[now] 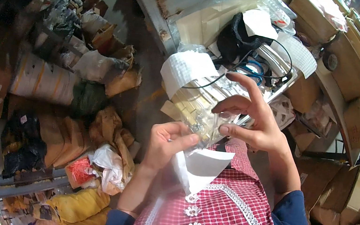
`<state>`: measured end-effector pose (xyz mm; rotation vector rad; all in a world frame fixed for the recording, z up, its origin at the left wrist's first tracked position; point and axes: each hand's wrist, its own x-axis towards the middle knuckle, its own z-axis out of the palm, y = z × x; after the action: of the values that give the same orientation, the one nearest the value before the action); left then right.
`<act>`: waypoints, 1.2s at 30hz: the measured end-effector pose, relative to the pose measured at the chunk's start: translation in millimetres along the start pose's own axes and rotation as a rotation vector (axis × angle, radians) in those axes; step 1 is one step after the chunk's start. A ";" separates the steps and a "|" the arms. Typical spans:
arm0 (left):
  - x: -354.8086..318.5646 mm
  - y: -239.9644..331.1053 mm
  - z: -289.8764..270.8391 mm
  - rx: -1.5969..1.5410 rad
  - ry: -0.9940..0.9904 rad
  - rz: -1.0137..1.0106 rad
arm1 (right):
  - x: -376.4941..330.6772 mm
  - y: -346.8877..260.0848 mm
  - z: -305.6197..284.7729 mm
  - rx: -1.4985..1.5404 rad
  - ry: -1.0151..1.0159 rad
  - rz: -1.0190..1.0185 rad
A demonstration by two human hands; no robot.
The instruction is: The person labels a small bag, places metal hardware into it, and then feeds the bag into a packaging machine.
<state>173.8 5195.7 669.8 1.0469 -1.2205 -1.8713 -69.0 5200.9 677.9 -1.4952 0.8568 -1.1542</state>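
My left hand (167,144) pinches a small clear plastic bag (205,128) between thumb and fingers, in front of my chest. Small shiny pieces seem to be inside the bag, too fine to make out. A folded white sheet of paper (204,166) hangs below the bag at the same hand, over the red checked apron. My right hand (254,122) is raised to the right of the bag with its fingers apart and curved. Its thumb tip is close to the bag's edge; whether it touches cannot be told.
Beyond my hands stands a box of upright papers (202,95), with a black pouch (237,38), dark cables and a white sheet on it. Cardboard boxes (347,66) line the right side. Cartons, bundles and a yellow sack (81,203) crowd the left.
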 end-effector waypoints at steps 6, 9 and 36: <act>10.8 17.1 -17.0 0.266 -0.061 0.132 | -0.1 -20.7 4.4 -0.064 0.039 0.045; 19.1 48.8 -13.8 0.505 -0.055 0.234 | 2.0 -26.5 8.9 -0.163 0.031 -0.010; 9.1 58.5 20.8 0.528 -0.172 0.345 | 1.9 -50.1 13.1 -0.089 0.049 -0.059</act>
<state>157.0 5176.3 727.1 0.8681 -1.9285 -1.4257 -58.3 5214.5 726.8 -1.5799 0.9129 -1.2136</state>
